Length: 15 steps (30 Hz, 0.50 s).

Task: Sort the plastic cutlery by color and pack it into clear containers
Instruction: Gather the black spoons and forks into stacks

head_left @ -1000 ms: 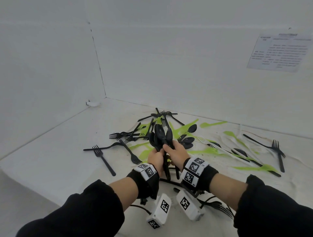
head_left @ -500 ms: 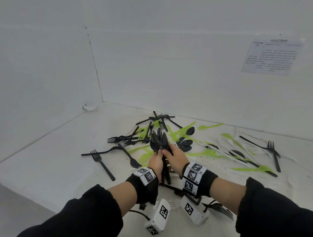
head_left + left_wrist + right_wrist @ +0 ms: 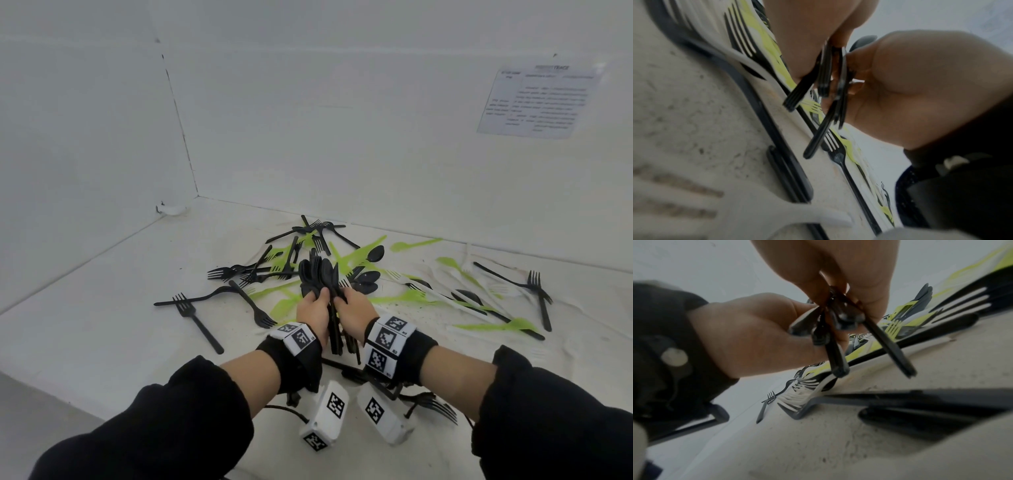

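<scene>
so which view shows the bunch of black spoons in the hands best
The head view: the bunch of black spoons shows whole, bowls fanned above the left hand and right hand. Both wrist views show mostly the blurred handle ends hanging below the hands.

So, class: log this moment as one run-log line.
left hand: grips black spoon bundle | right hand: grips same bundle | loose forks: on table

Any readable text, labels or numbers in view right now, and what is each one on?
Paper sheet on the right wall: printed heading and paragraphs, too blurred to read.
Wrist bands and the white camera boxes below the wrists: black-and-white square marker patterns only; the tiny characters beside some are too small to read.
Cutlery: no markings visible.
</scene>
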Available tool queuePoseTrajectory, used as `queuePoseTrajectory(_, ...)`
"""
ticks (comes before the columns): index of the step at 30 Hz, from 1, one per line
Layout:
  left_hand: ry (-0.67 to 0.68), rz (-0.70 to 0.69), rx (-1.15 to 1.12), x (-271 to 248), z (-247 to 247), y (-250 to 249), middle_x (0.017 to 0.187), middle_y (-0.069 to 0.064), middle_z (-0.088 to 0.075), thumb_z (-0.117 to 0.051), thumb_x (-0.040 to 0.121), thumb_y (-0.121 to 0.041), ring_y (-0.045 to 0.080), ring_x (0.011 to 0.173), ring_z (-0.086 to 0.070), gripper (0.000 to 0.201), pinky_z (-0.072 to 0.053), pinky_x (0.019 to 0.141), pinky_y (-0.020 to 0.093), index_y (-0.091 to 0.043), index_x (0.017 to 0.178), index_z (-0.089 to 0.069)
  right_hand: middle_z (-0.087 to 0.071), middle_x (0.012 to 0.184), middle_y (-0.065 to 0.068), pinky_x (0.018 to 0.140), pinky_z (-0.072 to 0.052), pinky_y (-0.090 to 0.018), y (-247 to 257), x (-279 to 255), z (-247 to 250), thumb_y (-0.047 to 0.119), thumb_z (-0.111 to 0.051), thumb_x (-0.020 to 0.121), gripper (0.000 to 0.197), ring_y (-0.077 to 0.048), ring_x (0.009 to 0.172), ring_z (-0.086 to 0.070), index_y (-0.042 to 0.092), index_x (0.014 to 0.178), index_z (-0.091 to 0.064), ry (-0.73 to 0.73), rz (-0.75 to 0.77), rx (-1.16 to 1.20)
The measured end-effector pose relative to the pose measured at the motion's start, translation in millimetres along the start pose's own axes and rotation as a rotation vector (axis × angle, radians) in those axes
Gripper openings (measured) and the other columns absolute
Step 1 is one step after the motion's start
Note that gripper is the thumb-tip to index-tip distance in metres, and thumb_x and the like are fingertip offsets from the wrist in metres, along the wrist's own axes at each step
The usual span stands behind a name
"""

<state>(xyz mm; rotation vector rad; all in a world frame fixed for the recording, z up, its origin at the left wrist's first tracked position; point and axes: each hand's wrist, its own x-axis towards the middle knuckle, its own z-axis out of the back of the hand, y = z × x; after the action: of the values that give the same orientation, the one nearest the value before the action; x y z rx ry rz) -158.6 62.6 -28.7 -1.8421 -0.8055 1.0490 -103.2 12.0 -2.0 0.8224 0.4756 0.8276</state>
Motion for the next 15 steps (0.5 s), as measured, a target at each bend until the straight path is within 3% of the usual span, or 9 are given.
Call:
queuePoseTrajectory(3,0.052,0.024,-0.012,-4.4,-2.8,-1.2,0.106,0.018,-0.062,-0.041,0.099,-0.012,0.031,0.102,-0.059,0.029,-0.049,0.091,0.043,0.005,0.119,-0.054,-0.061,0.114,-0.021,0.077,-0.043,-0.031,-5.3,4.1,3.3,0.009,-0.04,0.096,0.03,-0.031,0.096,-0.058,-0.001,0.119,-0.057,0.008,-0.017,-0.042)
queuePoseTrajectory(7,0.105,0.018,-0.016,-9.4,-8.1,-2.9,0.107,0.018,-0.059,-0.036,0.1,-0.005,0.029,0.095,-0.058,0.028,-0.052,0.079,0.037,0.004,0.121,-0.052,-0.062,0.114,-0.018,0.091,-0.046,-0.034,-9.8,5.0,13.1,0.009,-0.042,0.095,0.03,-0.032,0.106,-0.058,0.002,0.12,-0.057,0.062,-0.019,0.017)
queuePoseTrajectory(10,0.071,-0.016,-0.029,-8.8,-8.1,-0.5,0.094,0.014,-0.063,-0.04,0.098,-0.004,0.023,0.081,-0.061,0.024,-0.056,0.058,0.03,0.001,0.116,-0.056,-0.062,0.09,-0.011,0.084,-0.048,-0.035,-10.8,0.4,22.0,0.005,-0.044,0.093,0.03,-0.026,0.088,-0.058,0.004,0.119,-0.059,0.126,0.043,0.055)
queuePoseTrajectory(15,0.064,-0.015,-0.055,-13.0,-14.7,5.2,0.091,0.012,-0.064,-0.039,0.099,-0.005,0.02,0.076,-0.061,0.024,-0.053,0.053,0.024,0.001,0.115,-0.056,-0.063,0.076,0.001,0.069,-0.054,-0.03,-17.8,-2.7,34.3,0.006,-0.059,0.086,0.03,-0.014,0.058,-0.057,0.007,0.116,-0.061,-0.006,0.066,0.107)
